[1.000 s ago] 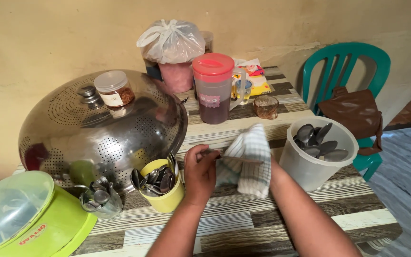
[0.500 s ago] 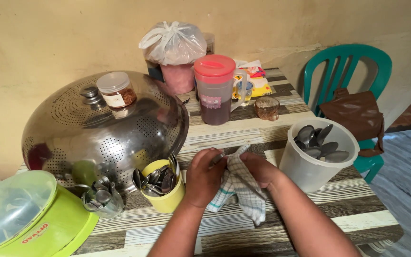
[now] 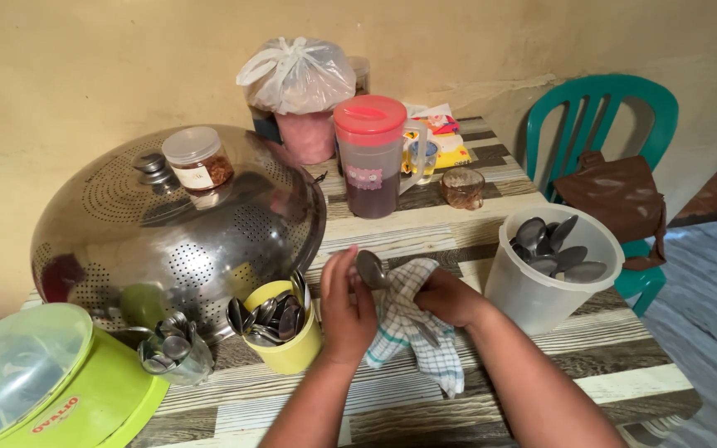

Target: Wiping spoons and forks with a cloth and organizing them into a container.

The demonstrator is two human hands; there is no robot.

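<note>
- Surface point(image 3: 508, 365): wood-stripe top, fills the lower middle of the frame.
- Steel perforated dome cover point(image 3: 184, 224), left of centre; small clear jar point(image 3: 197, 158) with brown contents sits on top of it.
- Green tub with clear lid point(image 3: 51, 390), lower left corner.
- Teal plastic chair point(image 3: 599, 108), upper right, brown bag point(image 3: 616, 199) on its seat.
- White plastic container point(image 3: 541, 286) holding spoons, right of centre.
- Red-lidded jug point(image 3: 371, 158) with dark liquid, upper centre.
- Yellow cup point(image 3: 288, 328) packed with spoons, just left of the left hand.
- Checked cloth point(image 3: 412, 328), centre, draped under both hands.
- Right hand point(image 3: 450, 297): closed over the cloth, gripping it.
- Left hand point(image 3: 347, 307): fingers up, pinching the spoon's stem.
- Spoon point(image 3: 370, 269): centre frame, bowl upright above the cloth, between both hands.
</note>
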